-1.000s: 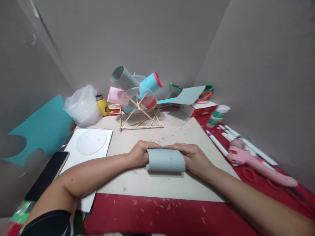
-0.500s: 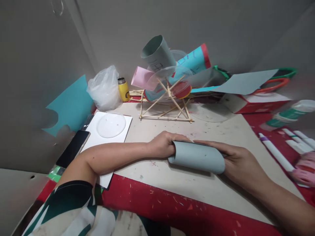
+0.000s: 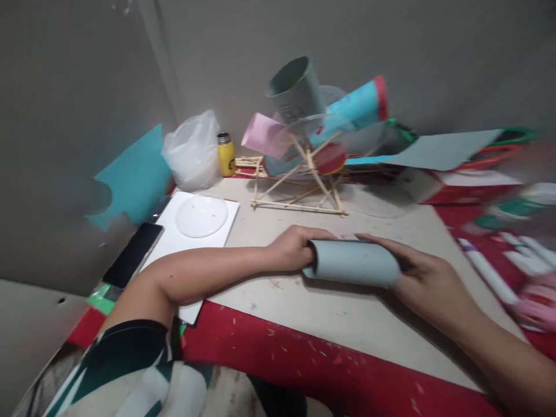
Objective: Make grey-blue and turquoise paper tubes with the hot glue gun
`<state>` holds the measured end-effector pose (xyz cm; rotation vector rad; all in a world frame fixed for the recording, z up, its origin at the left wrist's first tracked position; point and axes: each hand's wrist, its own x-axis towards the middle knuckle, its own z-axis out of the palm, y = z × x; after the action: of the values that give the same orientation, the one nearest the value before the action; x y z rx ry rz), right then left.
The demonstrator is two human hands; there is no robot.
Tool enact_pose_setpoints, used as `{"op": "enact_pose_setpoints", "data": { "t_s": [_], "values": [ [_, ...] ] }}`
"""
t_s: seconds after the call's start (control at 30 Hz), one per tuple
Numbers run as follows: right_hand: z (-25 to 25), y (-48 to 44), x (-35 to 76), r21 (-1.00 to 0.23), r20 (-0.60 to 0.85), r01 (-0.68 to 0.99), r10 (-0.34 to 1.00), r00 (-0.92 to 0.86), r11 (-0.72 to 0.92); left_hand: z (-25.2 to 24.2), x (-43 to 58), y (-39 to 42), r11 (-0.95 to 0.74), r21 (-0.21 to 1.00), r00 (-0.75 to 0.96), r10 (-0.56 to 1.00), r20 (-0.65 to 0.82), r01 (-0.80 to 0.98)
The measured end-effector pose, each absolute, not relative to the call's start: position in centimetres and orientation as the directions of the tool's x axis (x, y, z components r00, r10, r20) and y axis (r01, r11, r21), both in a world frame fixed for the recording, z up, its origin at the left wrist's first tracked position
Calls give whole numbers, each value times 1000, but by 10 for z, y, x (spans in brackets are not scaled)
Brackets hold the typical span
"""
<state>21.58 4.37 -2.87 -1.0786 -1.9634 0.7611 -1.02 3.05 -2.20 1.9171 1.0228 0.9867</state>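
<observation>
A grey-blue paper tube [image 3: 356,263] lies on its side just over the pale board [image 3: 269,313], held at both ends. My left hand [image 3: 291,249] grips its left end, with some fingers inside the opening. Around the right end closes my right hand [image 3: 419,275], its thumb side along the top. The far edge of the tube and several fingertips are hidden. Behind the hands stands a stick frame [image 3: 299,197] carrying clear discs and paper tubes, among them a grey one [image 3: 299,87], a light-blue one with a red rim [image 3: 354,110] and a pink one [image 3: 263,136].
On the left are a white plastic bag [image 3: 193,153], a yellow bottle [image 3: 226,156], a white lid [image 3: 202,217], a phone [image 3: 132,255] and cut blue paper [image 3: 134,174]. To the right are a red-and-white box [image 3: 473,185], markers [image 3: 490,272] and pink scissors [image 3: 541,301].
The paper tube has been turned slightly to lie more level, with both hands still on it. The whole view has shifted a little, so the background sits further right.
</observation>
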Motion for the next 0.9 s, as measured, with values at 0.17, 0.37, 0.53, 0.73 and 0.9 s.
{"op": "enact_pose_setpoints", "data": {
  "t_s": [0.17, 0.37, 0.53, 0.73, 0.9],
  "values": [
    [18, 41, 234, -612, 250, 651, 891, -380, 449, -12, -15, 33, -439, 859, 350, 873, 339, 262],
    [43, 22, 318, -61, 117, 979, 975, -189, 197, -8, -16, 37, -474, 808, 360, 864, 351, 349],
    [25, 11, 345, 80, -43, 991, 994, -100, 104, -4, -16, 34, -539, 736, 399, 831, 387, 409],
    [19, 18, 344, 90, -46, 995, 998, -32, 36, -7, -19, 36, -612, 672, 452, 781, 431, 417],
    [17, 19, 350, 43, -6, 999, 1000, -23, 23, -11, -22, 37, -647, 626, 482, 755, 445, 436]
  ]
}}
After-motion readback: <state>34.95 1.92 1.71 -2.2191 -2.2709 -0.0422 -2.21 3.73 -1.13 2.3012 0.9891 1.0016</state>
